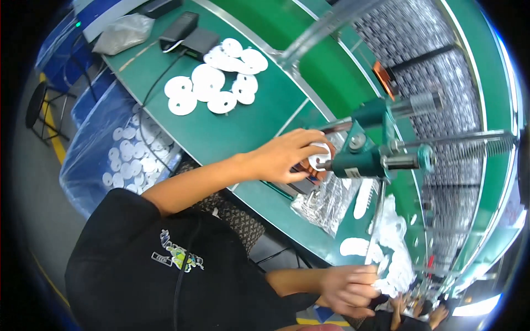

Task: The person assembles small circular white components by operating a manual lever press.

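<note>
A green hand press (356, 161) stands on the green workbench (259, 124). Under the tip of its ram, my left hand (290, 156) holds a white round disc (318, 158) by its edge, the fingers curled around it. The disc lies over the press's base, which my fingers partly hide. My right hand (350, 289) is closed around the end of the press's long metal lever (377, 220), lower right. Close to the base rests a clear plastic bag (329, 205) with small parts in it.
Several white discs (208, 83) lie spread on the bench at upper left, near black adapters (199, 41) and a cable. A blue-lined bin (130, 157) with white discs stands left of the bench. White pieces (395, 248) pile up beside the lever. Other people's hands (411, 306) show far right.
</note>
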`<act>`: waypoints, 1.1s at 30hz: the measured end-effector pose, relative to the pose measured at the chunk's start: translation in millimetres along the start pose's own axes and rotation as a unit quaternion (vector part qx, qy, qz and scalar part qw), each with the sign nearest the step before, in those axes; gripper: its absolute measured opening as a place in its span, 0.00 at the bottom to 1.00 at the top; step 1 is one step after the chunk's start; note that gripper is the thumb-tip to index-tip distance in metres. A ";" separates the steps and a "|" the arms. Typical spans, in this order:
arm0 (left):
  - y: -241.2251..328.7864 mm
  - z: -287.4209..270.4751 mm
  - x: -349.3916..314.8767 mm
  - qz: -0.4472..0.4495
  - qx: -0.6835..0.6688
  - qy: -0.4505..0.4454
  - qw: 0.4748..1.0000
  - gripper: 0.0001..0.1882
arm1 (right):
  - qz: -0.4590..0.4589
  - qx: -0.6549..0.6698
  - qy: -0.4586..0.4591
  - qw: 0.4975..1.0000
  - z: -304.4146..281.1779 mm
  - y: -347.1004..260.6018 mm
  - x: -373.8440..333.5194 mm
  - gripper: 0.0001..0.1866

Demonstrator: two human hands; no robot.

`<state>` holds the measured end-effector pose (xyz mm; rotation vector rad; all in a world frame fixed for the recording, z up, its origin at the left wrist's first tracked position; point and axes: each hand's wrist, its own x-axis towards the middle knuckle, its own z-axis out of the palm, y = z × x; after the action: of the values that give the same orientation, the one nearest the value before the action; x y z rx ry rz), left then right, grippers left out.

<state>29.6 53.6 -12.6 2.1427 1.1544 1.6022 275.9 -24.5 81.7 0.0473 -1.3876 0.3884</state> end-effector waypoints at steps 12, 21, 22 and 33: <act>9.8 -8.1 -3.3 0.085 0.154 0.066 0.982 0.27 | 0.071 0.035 0.133 0.988 44.8 52.0 79.0 0.29; 104.6 -31.9 -82.3 -0.354 -0.307 -0.091 0.879 0.21 | 0.081 -0.364 -0.273 0.887 37.0 40.0 -133.9 0.22; 104.1 -28.7 -85.1 -0.359 -0.327 -0.088 0.870 0.21 | 0.129 -0.366 -0.266 0.882 36.2 33.4 -133.6 0.22; -11.5 -133.3 -103.4 -0.188 0.445 0.081 0.872 0.20 | 0.389 -0.608 0.004 0.692 -132.7 92.0 -65.4 0.19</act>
<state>-103.6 -46.2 -42.5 1.9894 2.5611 1.1843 365.9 80.2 -24.4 -1.6935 -1.3571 0.0711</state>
